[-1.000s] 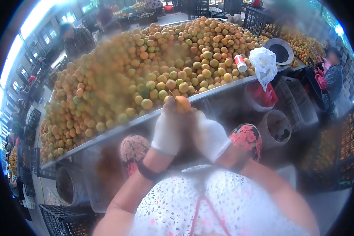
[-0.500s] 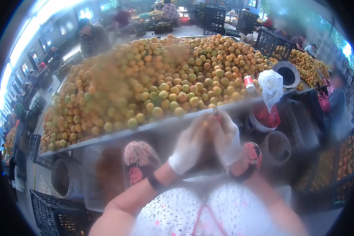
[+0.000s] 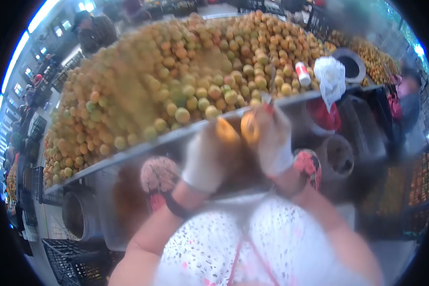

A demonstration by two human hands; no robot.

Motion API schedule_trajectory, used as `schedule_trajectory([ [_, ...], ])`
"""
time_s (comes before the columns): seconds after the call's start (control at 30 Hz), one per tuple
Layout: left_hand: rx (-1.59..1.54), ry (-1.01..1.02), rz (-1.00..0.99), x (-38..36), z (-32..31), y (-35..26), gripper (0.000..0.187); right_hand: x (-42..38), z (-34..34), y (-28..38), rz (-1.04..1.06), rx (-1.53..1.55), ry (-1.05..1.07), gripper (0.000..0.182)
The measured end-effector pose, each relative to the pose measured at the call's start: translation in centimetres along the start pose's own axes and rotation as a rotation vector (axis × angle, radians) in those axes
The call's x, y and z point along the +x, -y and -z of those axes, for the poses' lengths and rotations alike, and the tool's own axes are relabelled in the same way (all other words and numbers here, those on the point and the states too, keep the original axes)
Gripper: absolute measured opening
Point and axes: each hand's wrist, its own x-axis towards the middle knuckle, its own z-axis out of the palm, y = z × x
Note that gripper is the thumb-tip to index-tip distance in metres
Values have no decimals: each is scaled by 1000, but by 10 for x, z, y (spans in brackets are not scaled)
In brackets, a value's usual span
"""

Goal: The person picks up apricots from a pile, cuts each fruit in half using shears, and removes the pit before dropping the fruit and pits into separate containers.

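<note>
My gloved left hand (image 3: 206, 153) is closed around an orange apricot half (image 3: 229, 131), its cut face showing. Another apricot half (image 3: 249, 127) sits in my gloved right hand (image 3: 274, 136), a small gap away from the first. A small tool with a red part (image 3: 268, 108) and a thin pale tip sticks up from the right hand's fingers; blur hides its exact kind. Both hands are just in front of the metal table edge (image 3: 176, 131), below a large heap of whole apricots (image 3: 214, 93).
On the heap's right side are a red-and-white bottle (image 3: 302, 74), a white plastic bag (image 3: 330, 78) and a grey ring-shaped container (image 3: 352, 66). A bucket (image 3: 78, 217) and black crates (image 3: 74, 262) stand low left. A person (image 3: 94, 33) is across the heap; another (image 3: 407, 100) is far right.
My hands, together around the fruit before, have moved apart, and two apricot halves now show, one in each hand. The camera view has tilted downward.
</note>
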Motion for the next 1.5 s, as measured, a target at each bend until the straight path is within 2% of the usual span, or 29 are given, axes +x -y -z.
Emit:
schedule_trajectory([
  [0.07,561,-244,-340,11,13,14,43,3,13,-7,-315,314,1,12],
  [0.13,228,-71,-178,1,5,-1,44,13,21,-4,-555,644,-2,18],
  [0.2,-102,90,-26,-6,0,-12,48,11,19,4,-528,587,16,22],
  [0.23,-102,91,-26,-7,-1,-11,48,11,16,8,-501,531,46,26],
  [0.3,135,197,-104,-11,-5,-9,44,6,9,26,-476,436,33,23],
  [0.37,172,216,-127,-15,-12,-15,38,3,4,29,-451,341,23,20],
  [0.43,375,231,-218,-25,-26,-20,37,-2,3,24,-168,173,93,17],
  [0.57,340,246,-168,-32,-27,-18,46,-13,11,27,-208,207,162,21],
  [0.6,341,247,-161,-34,-28,-18,46,-15,11,26,-254,317,149,23],
  [0.67,384,259,-245,-39,-32,-18,45,-17,13,29,-296,426,129,25],
  [0.73,409,241,-257,-39,-34,-16,46,-16,15,39,-369,322,153,31],
  [0.8,436,221,-275,-39,-36,-18,46,-15,19,44,-404,332,173,29],
  [0.83,482,201,-222,-39,-36,-20,46,-14,20,46,-447,341,197,28],
  [0.87,526,179,-169,-39,-35,-22,46,-16,17,43,-442,341,198,28],
  [0.9,525,175,-172,-38,-33,-24,46,-19,12,34,-231,177,146,22],
  [0.93,315,195,-52,-37,-31,-25,39,-22,10,28,-24,14,91,19],
  [1.0,-104,233,182,-35,-30,-28,27,-23,11,24,-5,16,121,16],
  [1.03,-103,233,182,-35,-31,-27,27,-23,12,22,19,17,149,14],
  [1.13,-449,440,262,-37,-38,-19,23,-18,14,12,-52,1,185,12],
  [1.17,-40,362,26,-36,-38,-14,22,-17,16,15,-51,2,187,12],
  [1.23,367,260,-223,-29,-27,-9,22,-13,22,28,0,-252,248,18],
  [1.27,592,216,-374,-19,-15,-6,24,-11,24,29,12,-247,262,18],
  [1.33,350,49,-129,-27,-19,-14,30,-11,28,31,333,-542,301,28],
  [1.37,345,58,-139,-30,-20,-12,33,-10,29,32,346,-529,320,28],
  [1.43,501,86,-224,-29,-11,-4,33,-11,31,36,265,-509,421,34],
  [1.5,763,200,-580,-36,-10,-6,33,-15,33,39,248,-499,460,29],
])
